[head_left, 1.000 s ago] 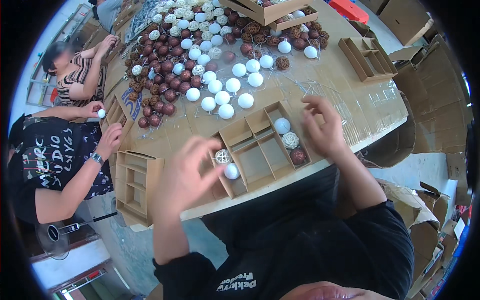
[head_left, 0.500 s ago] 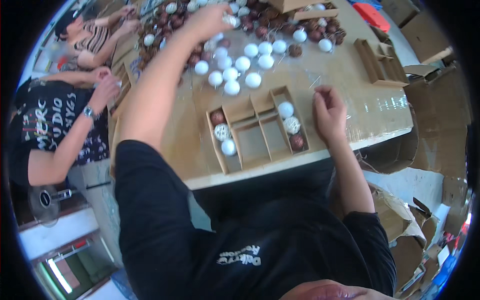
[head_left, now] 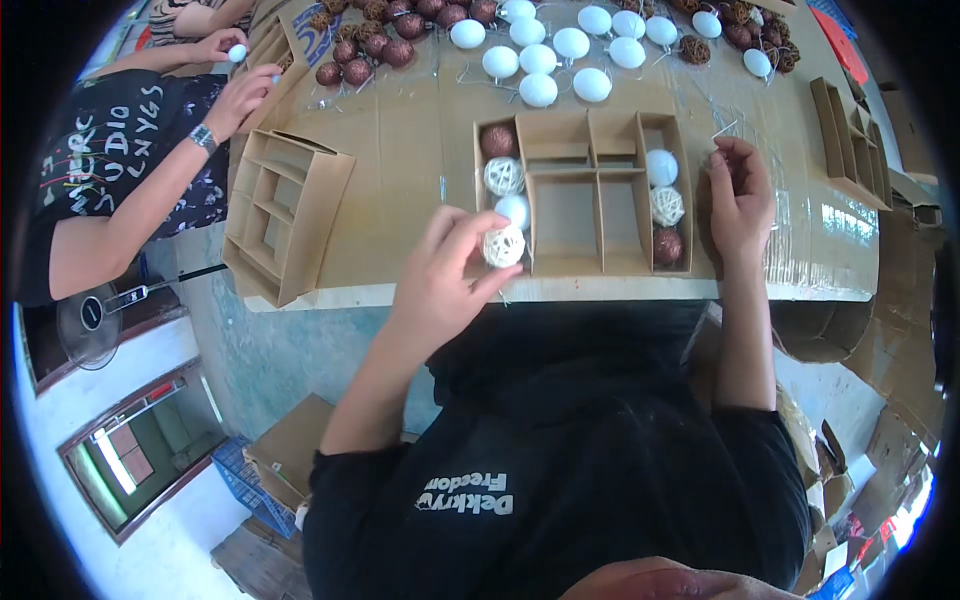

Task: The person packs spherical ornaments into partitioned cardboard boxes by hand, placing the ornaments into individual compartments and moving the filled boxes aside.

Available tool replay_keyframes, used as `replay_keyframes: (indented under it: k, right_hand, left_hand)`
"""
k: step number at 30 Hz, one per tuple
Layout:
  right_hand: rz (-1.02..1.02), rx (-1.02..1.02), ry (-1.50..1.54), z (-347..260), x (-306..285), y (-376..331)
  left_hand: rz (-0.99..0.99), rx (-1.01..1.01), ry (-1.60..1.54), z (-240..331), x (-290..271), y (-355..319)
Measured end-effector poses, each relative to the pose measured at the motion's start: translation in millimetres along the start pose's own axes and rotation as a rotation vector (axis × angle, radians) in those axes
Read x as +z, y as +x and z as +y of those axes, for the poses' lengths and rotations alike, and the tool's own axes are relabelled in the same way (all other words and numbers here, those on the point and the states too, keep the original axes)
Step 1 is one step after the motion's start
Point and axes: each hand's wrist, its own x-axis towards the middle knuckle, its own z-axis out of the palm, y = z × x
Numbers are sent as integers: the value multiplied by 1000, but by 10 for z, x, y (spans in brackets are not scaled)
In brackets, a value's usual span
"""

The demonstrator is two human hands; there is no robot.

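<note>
Cardboard table (head_left: 400, 150): left hand (head_left: 440, 275) pinching wicker ball (head_left: 503, 245).

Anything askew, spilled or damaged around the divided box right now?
Nothing stands out. The divided cardboard box sits flat near the table edge, balls seated in its left and right columns. The left hand holds a white woven ball at the near-left corner; the right hand rests at the box's right side.
</note>
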Motion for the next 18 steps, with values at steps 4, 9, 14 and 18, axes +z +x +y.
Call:
replay_keyframes:
  k: [4,9,14,18]
  right_hand:
    - [-4,-16,-65,5,8,9]
    - [30,11,-27,77,-47,0]
    - [37,1,0,41,2,6]
    - [27,15,2,3,-4,5]
  left_hand:
    - [135,-39,75,51,95,30]
    - [68,-5,-138,169,-142,72]
    - [268,116,-310,176,-177,27]
    - [289,184,-168,12,-141,-26]
